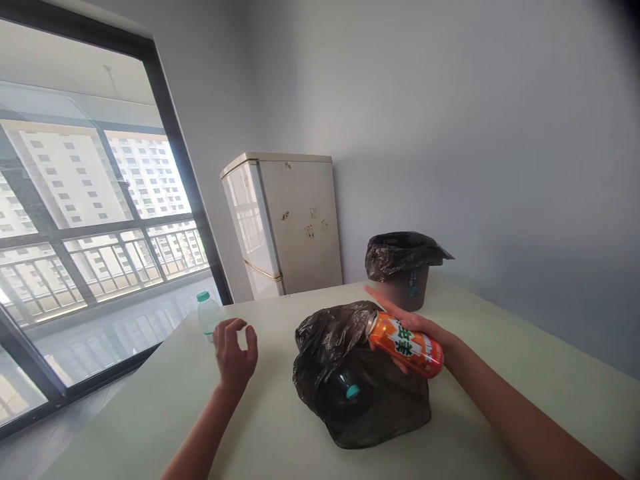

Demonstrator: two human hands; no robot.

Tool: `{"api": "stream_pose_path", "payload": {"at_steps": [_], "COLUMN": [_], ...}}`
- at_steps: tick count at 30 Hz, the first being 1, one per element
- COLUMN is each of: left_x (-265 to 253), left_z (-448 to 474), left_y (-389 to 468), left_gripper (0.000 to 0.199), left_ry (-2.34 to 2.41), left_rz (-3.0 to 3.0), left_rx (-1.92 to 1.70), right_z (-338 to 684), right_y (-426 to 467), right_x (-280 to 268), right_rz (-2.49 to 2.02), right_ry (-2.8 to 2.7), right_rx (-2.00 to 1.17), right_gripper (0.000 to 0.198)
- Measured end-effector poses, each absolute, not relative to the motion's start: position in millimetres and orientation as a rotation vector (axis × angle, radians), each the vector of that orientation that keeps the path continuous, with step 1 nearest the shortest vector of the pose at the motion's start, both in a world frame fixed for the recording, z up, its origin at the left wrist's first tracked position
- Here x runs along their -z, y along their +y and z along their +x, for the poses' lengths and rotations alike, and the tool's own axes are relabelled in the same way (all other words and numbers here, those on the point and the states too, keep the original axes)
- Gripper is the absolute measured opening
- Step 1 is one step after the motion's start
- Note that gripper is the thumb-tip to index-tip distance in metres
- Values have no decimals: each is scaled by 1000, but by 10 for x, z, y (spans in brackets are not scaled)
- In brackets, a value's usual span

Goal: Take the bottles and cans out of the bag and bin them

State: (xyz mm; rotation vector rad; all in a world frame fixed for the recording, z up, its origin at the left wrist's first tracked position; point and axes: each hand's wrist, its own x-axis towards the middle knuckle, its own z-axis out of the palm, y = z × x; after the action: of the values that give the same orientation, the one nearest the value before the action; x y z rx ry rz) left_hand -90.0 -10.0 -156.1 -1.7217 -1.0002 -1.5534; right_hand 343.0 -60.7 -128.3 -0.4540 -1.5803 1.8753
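An orange drink can [407, 343] lies tilted in my right hand [420, 327], over the right side of a black plastic bag [325, 347]. One finger of that hand stretches out past the can. A bottle with a teal cap [353, 391] is in the bag; the dark film hides most of its body. On the left, my left hand [236, 353] is raised with fingers curved and the thumb apart, nothing between them. Just behind it stands a clear plastic bottle with a green cap [203, 297], partly covered by the fingers; whether they touch it I cannot tell.
A dark bin [417, 290] lined with a black bag stands at the back of the pale table [525, 373], near the wall. Beyond the table is an old white fridge [300, 227]. A glass sliding door [100, 227] is on the left.
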Motion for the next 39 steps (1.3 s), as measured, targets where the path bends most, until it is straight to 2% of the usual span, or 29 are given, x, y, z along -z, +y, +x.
{"api": "stream_pose_path", "payload": {"at_steps": [3,5,10,14,18,20,25,39], "left_x": [1600,1622,1675,1696,1749,1798,1887,1754], "left_z": [-661,-515,-258,-183,-142,-116,-66,-84], "left_y": [-258,-363,-548,-594,-583,-571,-563,-583], "left_gripper": [15,19,22,24,64,73,62,59], "left_ry": [-880,-819,-655,-690,-666,-565,-599,-370], "left_rz": [-1915,-2074,-2373,-2792,-3225,-3323,-3264,-2955], "left_rx": [1585,1589,1583,1556,1500,1419,1334,1417], "right_z": [3410,3353,3055,2829,2713,2687,2643,2609], "right_y": [-653,-670,-679,-719,-743,-734,-717,-736], "right_x": [1285,1300,1400,1477,1560,1607,1674,1698], "right_rz": [-353,-306,-293,-353,-557,-627,-646,-658], "right_ry": [-1598,-1587,-1542,-1606,-1779,-1865,-2011,-2045], "right_rx": [-1983,-1986,-1887,-1739,-1428,-1305,-1066,-936], "right_gripper": [113,110,93,89,101,100,84,88]}}
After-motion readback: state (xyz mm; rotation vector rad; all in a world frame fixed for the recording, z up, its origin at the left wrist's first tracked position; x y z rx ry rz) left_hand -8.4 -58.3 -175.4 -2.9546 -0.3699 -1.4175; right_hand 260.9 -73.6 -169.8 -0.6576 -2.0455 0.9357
